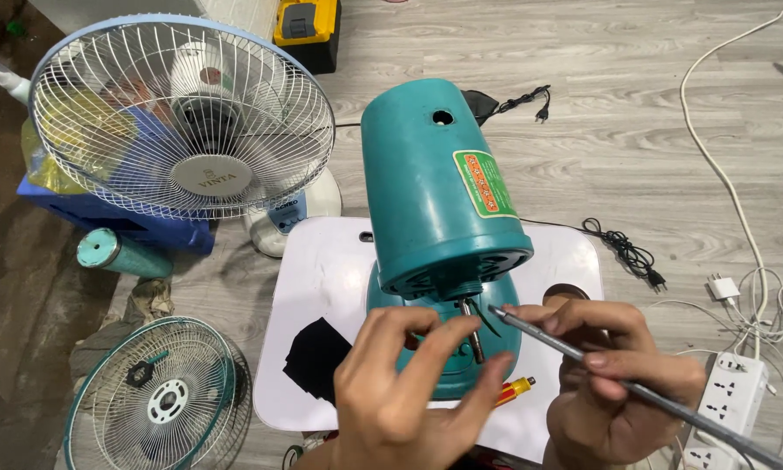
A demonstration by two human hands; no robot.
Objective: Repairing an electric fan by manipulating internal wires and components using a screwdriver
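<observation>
- One teal motor point(439, 200) stands on the white board point(322, 270).
- Left hand point(404, 392) pinches its shaft point(472, 331) below the motor.
- Right hand point(618, 383) grips one grey rod point(583, 357), tip beside the shaft.
- Two fan grilles lie left of the motor.

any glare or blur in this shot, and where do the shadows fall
Head view: soft, even light with a mild sheen along the teal motor housing and a pale glare on the white board; faint shadows sit under the standing fan. The left hand and right hand holding the grey tool look sharp, with no obvious motion blur; straight lines bow slightly near the frame edges.
</observation>
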